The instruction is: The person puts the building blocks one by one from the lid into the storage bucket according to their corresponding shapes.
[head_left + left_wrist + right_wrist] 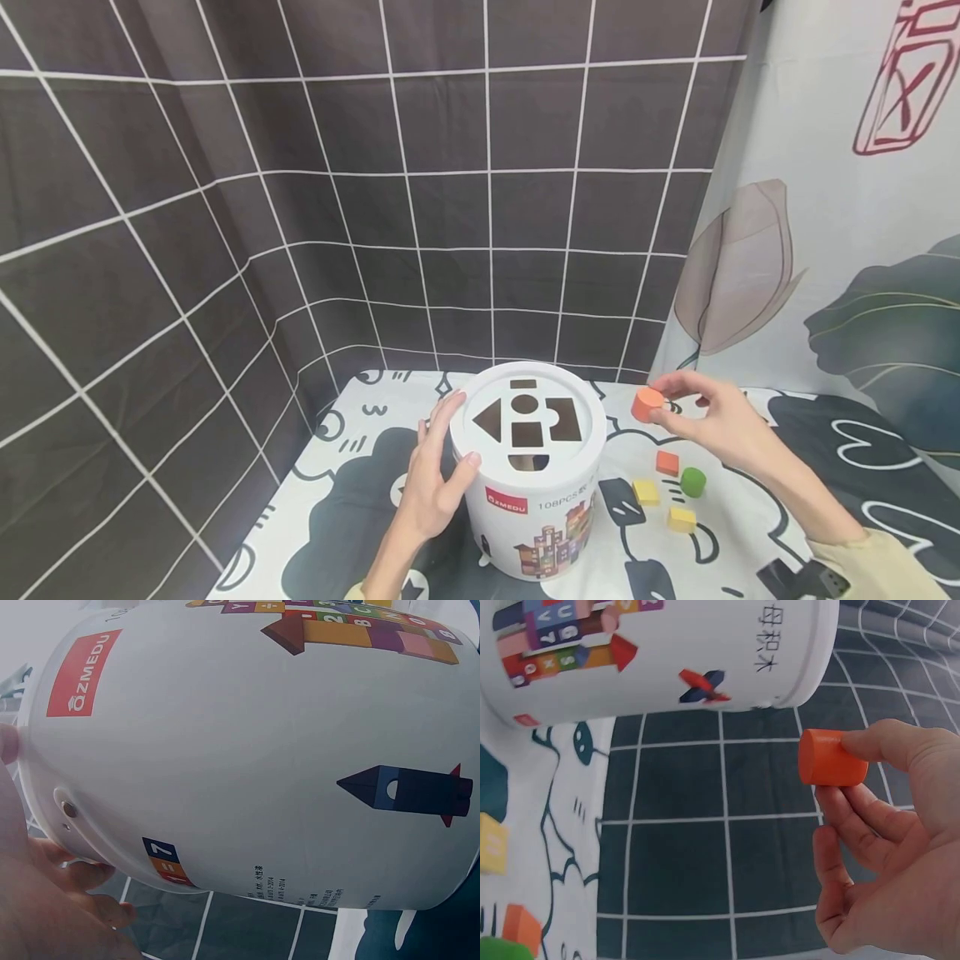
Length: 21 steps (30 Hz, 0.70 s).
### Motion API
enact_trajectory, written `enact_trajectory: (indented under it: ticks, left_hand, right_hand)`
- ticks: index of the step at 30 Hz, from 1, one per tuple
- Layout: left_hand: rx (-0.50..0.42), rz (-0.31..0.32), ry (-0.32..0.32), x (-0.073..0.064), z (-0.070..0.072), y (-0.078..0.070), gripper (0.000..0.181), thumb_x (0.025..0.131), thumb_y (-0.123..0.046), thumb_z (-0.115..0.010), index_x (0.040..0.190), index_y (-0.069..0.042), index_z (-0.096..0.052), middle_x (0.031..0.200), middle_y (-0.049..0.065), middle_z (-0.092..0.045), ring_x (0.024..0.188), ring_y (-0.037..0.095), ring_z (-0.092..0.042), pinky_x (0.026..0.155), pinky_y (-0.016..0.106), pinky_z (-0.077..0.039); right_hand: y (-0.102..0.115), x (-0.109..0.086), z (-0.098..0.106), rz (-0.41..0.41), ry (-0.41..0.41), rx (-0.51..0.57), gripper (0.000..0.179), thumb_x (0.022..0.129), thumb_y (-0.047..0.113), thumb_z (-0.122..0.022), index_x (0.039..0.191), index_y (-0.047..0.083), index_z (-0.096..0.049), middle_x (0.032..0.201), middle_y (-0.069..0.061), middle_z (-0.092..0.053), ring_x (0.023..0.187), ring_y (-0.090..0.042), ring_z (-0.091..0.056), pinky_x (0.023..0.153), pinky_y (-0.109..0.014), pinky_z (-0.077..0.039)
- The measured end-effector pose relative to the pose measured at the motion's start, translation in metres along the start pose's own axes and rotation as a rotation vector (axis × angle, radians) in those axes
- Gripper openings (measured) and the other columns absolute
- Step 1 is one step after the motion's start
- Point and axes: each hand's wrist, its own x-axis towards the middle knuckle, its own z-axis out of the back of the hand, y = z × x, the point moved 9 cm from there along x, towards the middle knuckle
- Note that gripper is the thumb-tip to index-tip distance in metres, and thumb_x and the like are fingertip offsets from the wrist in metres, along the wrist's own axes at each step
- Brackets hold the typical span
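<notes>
A white bucket [525, 508] stands upright, its white lid [480, 454] cut with several shaped holes: a triangle, a circle, a square and others. My left hand [435, 475] rests against the bucket's left side, fingers along the lid's rim and thumb at the front edge. To the right of the bucket, my right hand [720, 417] holds an orange cylinder block [832, 757] in the air. In the right wrist view, the thumb lies on top of the block and the fingers are below it.
On the patterned cloth [360, 500], right of the bucket, lie an orange block [667, 463], a green cylinder [693, 482], one yellow block [645, 492] and a second yellow block [682, 520]. A dark gridded curtain [450, 208] hangs behind, with a pale printed curtain [817, 125] at right.
</notes>
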Motion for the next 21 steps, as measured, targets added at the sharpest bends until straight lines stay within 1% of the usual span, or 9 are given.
enact_trajectory:
  ticks: [5, 7, 13, 18, 21]
  left_hand:
    - [0.003, -0.003, -0.004, 0.0, 0.001, -0.001, 0.061, 0.08, -0.022, -0.051, 0.136, -0.007, -0.036, 0.139, 0.007, -0.037, 0.131, 0.029, -0.024, 0.097, 0.065, -0.001]
    - [0.003, -0.001, -0.004, 0.0, 0.0, -0.002, 0.061, 0.079, -0.023, -0.051, 0.136, -0.007, -0.036, 0.139, 0.007, -0.037, 0.131, 0.028, -0.024, 0.098, 0.064, -0.001]
    - [0.001, 0.01, 0.007, 0.001, 0.0, -0.001, 0.061, 0.079, -0.021, -0.051, 0.137, -0.008, -0.036, 0.14, 0.007, -0.036, 0.131, 0.029, -0.023, 0.098, 0.064, 0.0]
    - [0.001, 0.014, 0.01, 0.001, 0.0, 0.0, 0.061, 0.079, -0.021, -0.051, 0.137, -0.008, -0.036, 0.14, 0.007, -0.036, 0.132, 0.028, -0.022, 0.098, 0.063, 0.0]
    - [0.001, 0.013, 0.01, 0.0, 0.0, 0.0, 0.061, 0.079, -0.021, -0.051, 0.137, -0.008, -0.036, 0.139, 0.007, -0.036, 0.131, 0.029, -0.023, 0.098, 0.063, 0.0]
  right_hand:
    - [0.007, 0.008, -0.002, -0.011, 0.033, 0.02, 0.03, 0.077, 0.028, -0.071, 0.101, 0.014, -0.061, 0.092, 0.003, -0.062, 0.089, -0.013, -0.05, 0.072, -0.037, -0.035]
    - [0.01, 0.011, -0.003, -0.013, 0.039, 0.034, 0.031, 0.077, 0.03, -0.071, 0.102, 0.015, -0.061, 0.093, 0.003, -0.062, 0.09, -0.013, -0.05, 0.073, -0.039, -0.035]
    - [0.025, 0.02, -0.007, 0.027, 0.049, 0.071, 0.027, 0.077, 0.029, -0.071, 0.1, 0.02, -0.061, 0.092, 0.006, -0.061, 0.089, -0.012, -0.05, 0.075, -0.041, -0.035]
    - [0.036, 0.029, -0.012, 0.029, 0.082, 0.097, 0.028, 0.077, 0.026, -0.071, 0.102, 0.019, -0.06, 0.095, 0.005, -0.061, 0.093, -0.016, -0.05, 0.079, -0.047, -0.036]
    - [0.045, 0.034, -0.017, 0.051, 0.098, 0.126, 0.027, 0.077, 0.023, -0.072, 0.101, 0.018, -0.061, 0.095, 0.005, -0.061, 0.093, -0.017, -0.05, 0.081, -0.048, -0.035]
